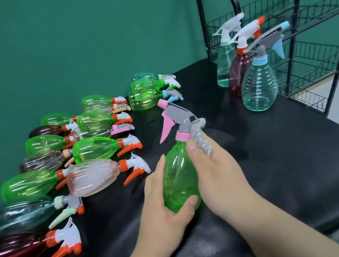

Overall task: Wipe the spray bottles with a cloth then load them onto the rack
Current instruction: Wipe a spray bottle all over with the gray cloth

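Black tabletop (281, 166), with a black wire rack (200, 12) standing at its far right end. Many spray bottles (92, 149) lie on their sides along the left. Three upright bottles (258, 85) stand near the rack. The green bottle (178, 175) with a pink trigger is held upright over the tabletop centre. Left hand (165, 206) grips its base, thumb across the front. Right hand (217, 169) holds a grey cloth (200, 136) against the bottle's neck, thumb on its shoulder.

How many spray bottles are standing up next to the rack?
3: a clear white-topped bottle farthest back, a dark red bottle in the middle, a ribbed bottle in front.
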